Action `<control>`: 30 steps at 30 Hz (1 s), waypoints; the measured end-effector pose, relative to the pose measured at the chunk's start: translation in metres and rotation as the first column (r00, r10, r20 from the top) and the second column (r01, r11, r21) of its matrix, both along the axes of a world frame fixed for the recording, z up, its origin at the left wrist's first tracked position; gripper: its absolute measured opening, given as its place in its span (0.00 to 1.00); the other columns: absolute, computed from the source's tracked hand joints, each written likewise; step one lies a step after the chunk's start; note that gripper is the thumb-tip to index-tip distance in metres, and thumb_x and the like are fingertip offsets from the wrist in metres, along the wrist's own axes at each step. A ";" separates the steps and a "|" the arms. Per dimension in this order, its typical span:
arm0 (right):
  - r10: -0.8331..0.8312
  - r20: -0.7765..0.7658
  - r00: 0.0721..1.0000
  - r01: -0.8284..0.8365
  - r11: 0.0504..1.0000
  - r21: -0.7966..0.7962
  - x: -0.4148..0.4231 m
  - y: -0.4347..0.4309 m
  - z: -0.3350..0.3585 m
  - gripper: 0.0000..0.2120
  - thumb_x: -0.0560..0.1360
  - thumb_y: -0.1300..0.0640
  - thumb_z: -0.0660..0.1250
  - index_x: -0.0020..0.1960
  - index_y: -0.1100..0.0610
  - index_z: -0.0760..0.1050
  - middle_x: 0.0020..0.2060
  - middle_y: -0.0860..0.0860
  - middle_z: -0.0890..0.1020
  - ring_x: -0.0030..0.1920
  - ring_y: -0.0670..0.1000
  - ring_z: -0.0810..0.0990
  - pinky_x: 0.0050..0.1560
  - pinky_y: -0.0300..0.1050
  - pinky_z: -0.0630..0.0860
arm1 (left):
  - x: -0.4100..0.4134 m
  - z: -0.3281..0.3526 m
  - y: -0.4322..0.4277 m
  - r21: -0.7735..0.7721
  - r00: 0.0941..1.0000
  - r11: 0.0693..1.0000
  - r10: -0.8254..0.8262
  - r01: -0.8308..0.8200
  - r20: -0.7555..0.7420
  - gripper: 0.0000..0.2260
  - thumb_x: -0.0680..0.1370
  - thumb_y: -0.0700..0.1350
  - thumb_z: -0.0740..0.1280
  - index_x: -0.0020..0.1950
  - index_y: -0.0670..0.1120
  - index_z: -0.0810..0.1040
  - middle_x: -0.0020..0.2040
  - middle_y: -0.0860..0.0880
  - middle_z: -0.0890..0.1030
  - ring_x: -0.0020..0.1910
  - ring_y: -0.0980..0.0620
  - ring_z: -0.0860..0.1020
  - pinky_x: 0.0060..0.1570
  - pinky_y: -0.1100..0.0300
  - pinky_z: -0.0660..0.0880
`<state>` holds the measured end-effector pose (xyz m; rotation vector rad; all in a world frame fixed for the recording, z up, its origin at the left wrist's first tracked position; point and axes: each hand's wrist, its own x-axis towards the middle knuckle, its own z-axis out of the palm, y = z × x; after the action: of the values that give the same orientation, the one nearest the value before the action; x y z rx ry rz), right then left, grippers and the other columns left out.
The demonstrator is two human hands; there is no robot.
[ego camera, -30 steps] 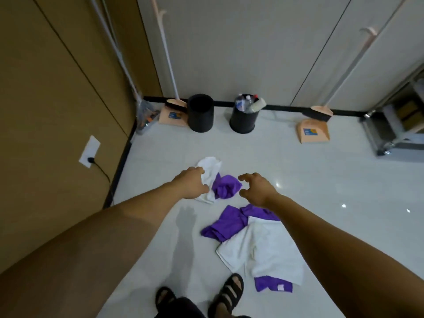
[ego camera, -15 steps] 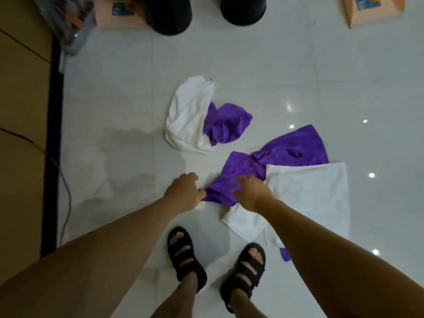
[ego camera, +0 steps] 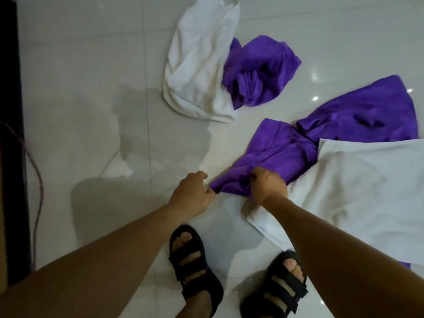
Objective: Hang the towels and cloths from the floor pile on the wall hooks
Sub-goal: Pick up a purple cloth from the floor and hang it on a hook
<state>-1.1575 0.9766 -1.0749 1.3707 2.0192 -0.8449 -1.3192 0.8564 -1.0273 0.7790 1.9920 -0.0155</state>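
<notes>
A long purple cloth point(ego camera: 339, 127) lies stretched across the pale tiled floor. Its near end is bunched up between my two hands. My left hand point(ego camera: 191, 197) pinches the cloth's near corner. My right hand point(ego camera: 268, 185) is closed on a fold of the same cloth a little to the right. A large white towel point(ego camera: 358, 191) lies flat partly over that cloth, under my right forearm. Farther off, a crumpled white towel point(ego camera: 199, 63) and a second, balled-up purple cloth point(ego camera: 259, 70) lie side by side, touching. No wall hooks are in view.
My two feet in black strap sandals point(ego camera: 195, 262) stand just below my hands, the right one next to the white towel's edge. A dark skirting strip point(ego camera: 11, 134) and a thin cable point(ego camera: 37, 180) run along the left wall.
The view has tipped down and closer to the floor. Both hands have dropped from over the far pile to the near purple cloth and closed on its end.
</notes>
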 end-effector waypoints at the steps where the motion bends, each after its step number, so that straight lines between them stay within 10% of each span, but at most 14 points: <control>1: -0.100 -0.065 0.993 0.100 0.995 -0.008 0.000 0.003 0.016 0.12 0.80 0.54 0.57 0.61 0.54 0.73 0.56 0.57 0.80 0.56 0.60 0.77 0.51 0.48 0.71 | 0.000 0.013 0.001 0.013 1.000 1.000 0.016 -0.016 -0.001 0.25 0.78 0.53 0.64 0.73 0.46 0.65 0.69 0.45 0.70 0.65 0.45 0.71 0.63 0.52 0.70; 9: -0.318 -0.600 0.734 0.258 0.948 -0.186 -0.044 0.049 0.286 0.04 0.78 0.56 0.63 0.48 0.50 0.76 0.41 0.48 0.82 0.42 0.47 0.79 0.45 0.39 0.75 | -0.012 0.218 0.061 0.336 0.972 0.929 0.085 -0.157 0.220 0.37 0.68 0.57 0.73 0.74 0.54 0.62 0.70 0.52 0.70 0.67 0.54 0.69 0.65 0.57 0.68; 17: -0.264 -0.624 0.736 0.106 0.954 -0.279 -0.108 0.084 0.576 0.04 0.74 0.60 0.68 0.47 0.60 0.79 0.37 0.52 0.82 0.36 0.47 0.78 0.40 0.39 0.75 | -0.080 0.473 0.088 0.487 0.987 0.866 0.037 -0.111 0.158 0.02 0.75 0.42 0.64 0.45 0.49 0.74 0.39 0.52 0.78 0.41 0.49 0.77 0.37 0.64 0.70; 20: 0.134 -0.430 0.893 -0.193 0.977 -0.095 -0.126 0.088 0.662 0.15 0.67 0.47 0.75 0.48 0.54 0.78 0.38 0.47 0.80 0.38 0.47 0.77 0.39 0.40 0.72 | -0.111 0.563 0.074 0.523 0.996 0.849 0.035 -0.073 0.083 0.05 0.75 0.39 0.60 0.43 0.47 0.74 0.39 0.47 0.79 0.41 0.46 0.77 0.39 0.57 0.72; 23: 0.546 -0.138 0.826 -0.520 0.833 0.190 -0.153 0.088 0.734 0.19 0.68 0.43 0.73 0.53 0.53 0.78 0.45 0.51 0.81 0.43 0.53 0.78 0.45 0.47 0.76 | -0.135 0.642 0.059 0.566 0.995 0.820 0.042 -0.085 0.090 0.04 0.76 0.41 0.60 0.42 0.47 0.73 0.38 0.46 0.77 0.39 0.46 0.75 0.37 0.57 0.72; 30: 0.741 -0.230 0.631 -0.346 0.534 0.771 -0.211 0.076 0.855 0.15 0.74 0.45 0.67 0.58 0.49 0.80 0.54 0.56 0.76 0.56 0.60 0.73 0.52 0.50 0.72 | -0.175 0.764 0.014 0.437 0.985 0.883 0.142 -0.169 0.093 0.10 0.67 0.49 0.75 0.40 0.45 0.81 0.35 0.50 0.81 0.34 0.52 0.78 0.35 0.61 0.73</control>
<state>-1.3689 1.0531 -0.2201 0.6140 3.1960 -0.1504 -1.4941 0.8702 -0.2632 0.8883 2.0207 0.5710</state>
